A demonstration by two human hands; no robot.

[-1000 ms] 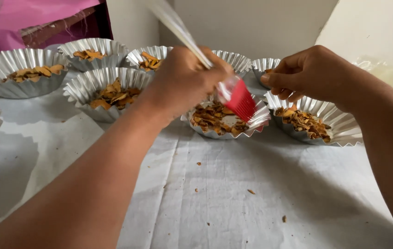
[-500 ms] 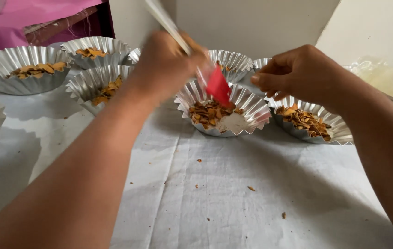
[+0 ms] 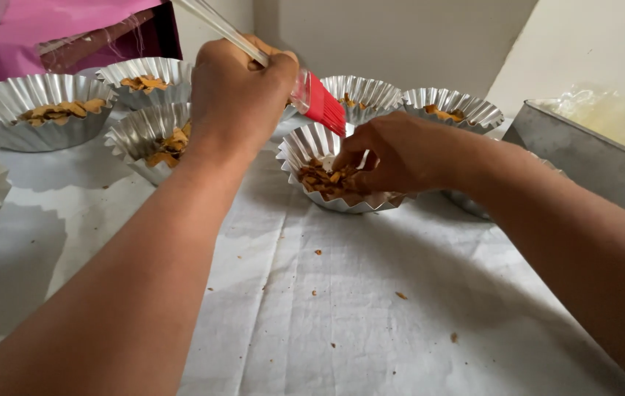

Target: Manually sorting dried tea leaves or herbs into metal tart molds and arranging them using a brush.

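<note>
My left hand (image 3: 235, 95) grips a pastry brush (image 3: 318, 99) with a clear handle and red bristles, held raised above the fluted foil cups. My right hand (image 3: 393, 154) reaches down into the nearest foil cup (image 3: 305, 150), fingers on the brown flaky pieces (image 3: 320, 180) inside it; whether it pinches any I cannot tell. The cup sits on white paper (image 3: 371, 308) in the middle of the view.
Several more fluted foil cups with flaky pieces stand behind and left, such as a large foil cup (image 3: 30, 110) and another (image 3: 448, 106). A grey metal tray (image 3: 591, 154) with clear plastic stands at right. Pink cloth (image 3: 41, 26) lies at top left. Crumbs dot the paper.
My left hand lifted the brush out of the near cup and drew it back and up. My right hand came down from above the right-hand cups into the near cup.
</note>
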